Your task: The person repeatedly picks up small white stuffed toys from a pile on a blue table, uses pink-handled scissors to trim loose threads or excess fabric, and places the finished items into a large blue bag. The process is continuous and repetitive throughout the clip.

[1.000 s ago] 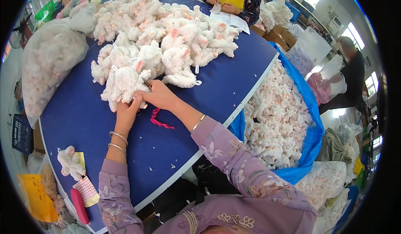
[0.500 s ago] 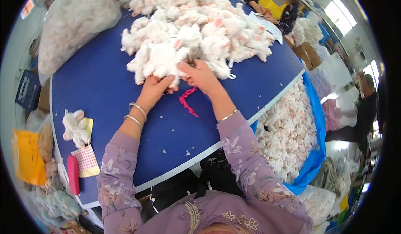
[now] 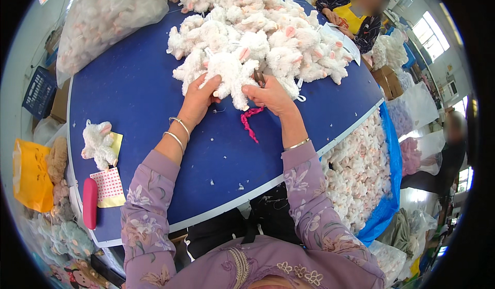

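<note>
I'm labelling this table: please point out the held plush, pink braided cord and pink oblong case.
Held plush (image 3: pixel 227 76), head view, on its white body.
Pink braided cord (image 3: pixel 246 126), head view, on its middle.
Pink oblong case (image 3: pixel 89 204), head view, on its top face.

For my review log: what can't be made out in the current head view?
- Left hand, head view: some fingers hidden by the held white toy.
- Dark tool, head view: lower part hidden by the right hand.
- Toy pile, head view: far end cut off by top edge.
- Patterned sheet, head view: marks too small.
</note>
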Tool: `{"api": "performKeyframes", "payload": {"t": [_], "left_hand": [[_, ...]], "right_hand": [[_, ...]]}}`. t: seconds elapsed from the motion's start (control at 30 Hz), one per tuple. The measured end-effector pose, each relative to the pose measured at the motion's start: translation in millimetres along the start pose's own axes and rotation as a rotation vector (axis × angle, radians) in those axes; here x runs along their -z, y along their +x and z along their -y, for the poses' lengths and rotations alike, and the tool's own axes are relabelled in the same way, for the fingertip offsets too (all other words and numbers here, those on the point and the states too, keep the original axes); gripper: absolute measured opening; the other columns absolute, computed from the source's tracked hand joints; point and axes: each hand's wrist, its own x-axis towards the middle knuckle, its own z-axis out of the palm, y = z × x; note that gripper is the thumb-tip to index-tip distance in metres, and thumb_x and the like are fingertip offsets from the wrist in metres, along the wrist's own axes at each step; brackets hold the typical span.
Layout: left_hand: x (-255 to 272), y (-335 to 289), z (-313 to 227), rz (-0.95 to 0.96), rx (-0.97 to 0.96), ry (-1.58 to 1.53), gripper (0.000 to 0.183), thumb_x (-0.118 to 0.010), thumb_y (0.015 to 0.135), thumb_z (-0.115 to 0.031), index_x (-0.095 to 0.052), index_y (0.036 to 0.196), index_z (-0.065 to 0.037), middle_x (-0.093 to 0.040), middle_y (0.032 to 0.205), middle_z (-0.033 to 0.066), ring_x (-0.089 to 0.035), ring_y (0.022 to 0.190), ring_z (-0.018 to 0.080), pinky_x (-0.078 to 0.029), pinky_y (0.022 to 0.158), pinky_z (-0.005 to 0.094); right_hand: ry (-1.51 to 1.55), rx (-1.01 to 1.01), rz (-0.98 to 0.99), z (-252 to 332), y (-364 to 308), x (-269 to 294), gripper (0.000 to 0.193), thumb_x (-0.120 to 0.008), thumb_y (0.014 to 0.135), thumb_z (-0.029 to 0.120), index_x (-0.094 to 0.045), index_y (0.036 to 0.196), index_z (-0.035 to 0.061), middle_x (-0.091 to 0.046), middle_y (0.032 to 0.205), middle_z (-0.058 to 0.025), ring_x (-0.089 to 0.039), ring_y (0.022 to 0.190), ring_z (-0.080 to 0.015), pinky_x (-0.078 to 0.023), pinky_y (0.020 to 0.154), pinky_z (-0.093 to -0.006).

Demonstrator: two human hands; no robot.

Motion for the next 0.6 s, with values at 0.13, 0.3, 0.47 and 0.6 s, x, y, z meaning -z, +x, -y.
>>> {"api": "performKeyframes", "payload": {"t": [0.13, 0.3, 0.47, 0.6], "left_hand": [[5, 1, 2, 0.010, 0.010, 0.030, 0.028, -0.058, 0.093, -0.024, -0.059, 0.113, -0.005, -0.064, 0.090, 0.0043, -0.060, 0.069, 0.0103, -0.044, 0.057, 0.0201], [-5, 0, -6, 0.031, -0.014, 0.045, 0.031, -0.050, 0.096, -0.030, -0.054, 0.114, -0.005, -0.064, 0.085, 0.0056, -0.060, 0.070, 0.0122, -0.045, 0.060, 0.0230], [-6, 0, -11, 0.052, 0.020, 0.012, 0.042, -0.046, 0.097, -0.039, -0.051, 0.120, -0.004, -0.065, 0.090, 0.0061, -0.059, 0.071, 0.0102, -0.044, 0.064, 0.0227], [-2, 0, -5, 0.074, -0.009, 0.084, 0.036, -0.047, 0.097, -0.036, -0.057, 0.112, -0.005, -0.065, 0.088, 0.0044, -0.058, 0.070, 0.0089, -0.044, 0.063, 0.0218]], "right_hand": [[0.074, -0.047, 0.018, -2, 2, 2, 0.021, -0.071, 0.080, 0.020, -0.058, 0.089, 0.0056, -0.053, 0.069, 0.0020, -0.041, 0.053, -0.0017, -0.028, 0.044, -0.0182], [0.152, 0.014, -0.148, 8, -7, 5, 0.030, -0.069, 0.077, 0.011, -0.056, 0.101, 0.0010, -0.055, 0.071, -0.0007, -0.044, 0.052, -0.0041, -0.031, 0.044, -0.0196], [0.764, 0.708, 0.109, 30, -44, 69, 0.027, -0.053, 0.090, 0.020, -0.059, 0.108, 0.0006, -0.065, 0.097, -0.0098, -0.035, 0.044, -0.0044, -0.024, 0.040, -0.0207], [-0.193, 0.178, -0.613, 9, -31, 79, 0.042, -0.063, 0.084, 0.031, -0.060, 0.110, -0.0027, -0.063, 0.103, -0.0157, -0.049, 0.058, -0.0108, -0.040, 0.053, -0.0229]]}}
